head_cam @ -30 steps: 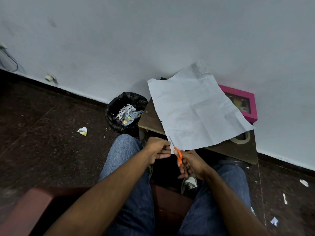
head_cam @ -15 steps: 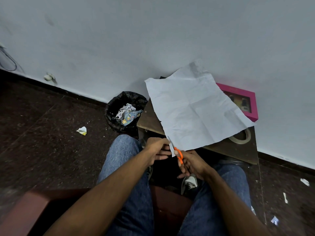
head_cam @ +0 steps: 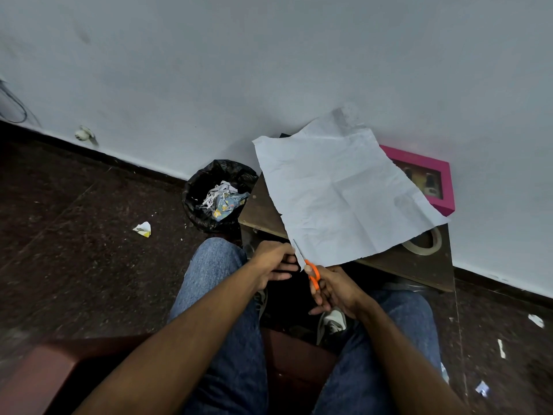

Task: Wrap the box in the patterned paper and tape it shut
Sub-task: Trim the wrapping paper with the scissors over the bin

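Observation:
A large creased sheet of paper (head_cam: 335,193), its plain pale back facing me, lies over a small brown table (head_cam: 260,211) and overhangs its near edge. My left hand (head_cam: 273,263) pinches the paper's near left corner. My right hand (head_cam: 332,290) holds orange-handled scissors (head_cam: 309,269), whose blades sit at the paper's left edge just above that corner. A pink box (head_cam: 434,187) with a window lid lies on the table's far right, partly under the sheet. A roll of clear tape (head_cam: 426,244) lies at the table's right, half covered by the paper.
A black-lined bin (head_cam: 215,193) with paper scraps stands left of the table by the wall. Paper scraps (head_cam: 143,229) lie on the dark floor at left and right. My jeans-clad knees (head_cam: 215,265) are under my arms, on a reddish seat (head_cam: 54,372).
The scissors have crept a little further up along the paper's left edge. The sheet has shifted slightly left. Both hands stay in nearly the same place.

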A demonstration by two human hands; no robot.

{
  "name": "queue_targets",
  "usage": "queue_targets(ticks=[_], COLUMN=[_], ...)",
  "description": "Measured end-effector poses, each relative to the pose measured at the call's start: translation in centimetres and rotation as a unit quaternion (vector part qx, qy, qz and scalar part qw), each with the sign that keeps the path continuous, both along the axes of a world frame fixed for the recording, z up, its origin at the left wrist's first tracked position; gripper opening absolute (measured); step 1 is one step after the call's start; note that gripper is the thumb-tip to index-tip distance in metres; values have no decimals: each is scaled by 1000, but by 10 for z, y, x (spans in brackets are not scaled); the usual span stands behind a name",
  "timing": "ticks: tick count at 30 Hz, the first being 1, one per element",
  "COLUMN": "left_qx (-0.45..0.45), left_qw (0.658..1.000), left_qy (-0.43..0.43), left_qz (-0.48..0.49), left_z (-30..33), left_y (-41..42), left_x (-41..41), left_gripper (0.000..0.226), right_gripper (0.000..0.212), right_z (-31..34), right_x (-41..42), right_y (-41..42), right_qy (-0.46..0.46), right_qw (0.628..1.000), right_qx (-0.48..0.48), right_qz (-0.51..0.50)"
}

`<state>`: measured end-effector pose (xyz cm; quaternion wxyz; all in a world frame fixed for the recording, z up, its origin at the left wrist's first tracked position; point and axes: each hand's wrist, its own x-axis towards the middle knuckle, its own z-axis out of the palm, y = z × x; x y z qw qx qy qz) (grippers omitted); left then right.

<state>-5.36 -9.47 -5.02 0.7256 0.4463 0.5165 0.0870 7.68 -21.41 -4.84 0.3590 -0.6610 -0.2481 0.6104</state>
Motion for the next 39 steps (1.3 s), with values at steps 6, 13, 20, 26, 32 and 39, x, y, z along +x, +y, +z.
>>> queue_targets(ticks=[6, 13, 20, 26, 32, 39], left_qx=[8, -6, -7, -11, -10, -14], left_qw=[1000, 1000, 1000, 999, 1000, 999], left_qy=[8, 3, 0, -7, -11, -13], left_qz=[-5, -22, -24, -31, -23, -31], left_z=[-1, -2, -2, -2, -1, -2], left_y=[1, 2, 4, 2, 1, 1], left_x=[1, -1, 0, -1, 1, 0], left_gripper=[8, 7, 7, 10, 13, 11], right_gripper=[49, 57, 50, 56, 53, 58], right_z=[-3, -4, -7, -5, -6, -6], right_x=[2, 3, 4, 3, 4, 5], right_y=[-1, 1, 1, 3, 3, 4], right_qy=[11, 14, 23, 29, 36, 37], right_qw=[1000, 1000, 999, 999, 999, 999], right_qx=[17, 4, 23, 18, 19, 21], right_qz=[15, 12, 3, 5, -3, -5])
